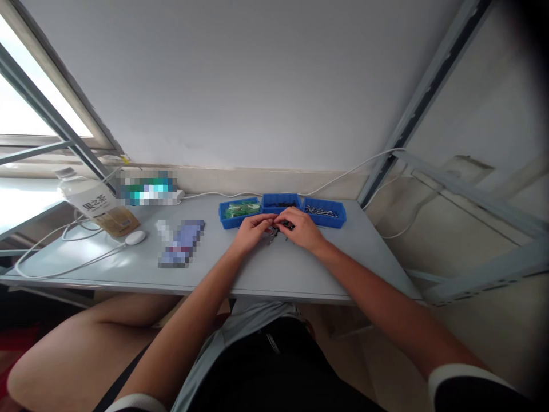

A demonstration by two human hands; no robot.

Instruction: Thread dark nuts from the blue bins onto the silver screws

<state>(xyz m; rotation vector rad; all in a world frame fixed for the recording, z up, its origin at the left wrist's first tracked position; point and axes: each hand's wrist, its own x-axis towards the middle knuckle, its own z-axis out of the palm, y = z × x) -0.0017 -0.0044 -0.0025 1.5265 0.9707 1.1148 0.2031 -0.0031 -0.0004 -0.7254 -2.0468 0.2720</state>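
My left hand (252,231) and my right hand (302,230) meet fingertip to fingertip just in front of three blue bins. Both are closed in a pinch. Small dark pieces (286,225) show under my right fingers, and thin metal pieces (273,236) lie just below my fingertips; what exactly I grip is too small to name. The left bin (222,216) holds green and clear items. Dark pieces fill the middle bin (281,197). In the right bin (342,214) are many slim, shiny metal pieces.
On the grey table (291,274), a tea bottle (96,200) stands at the left beside a round white object (135,237) with a cable. A blurred purple item (183,243) lies nearer. Metal frame posts (384,166) flank the table, and a wall (266,86) rises behind.
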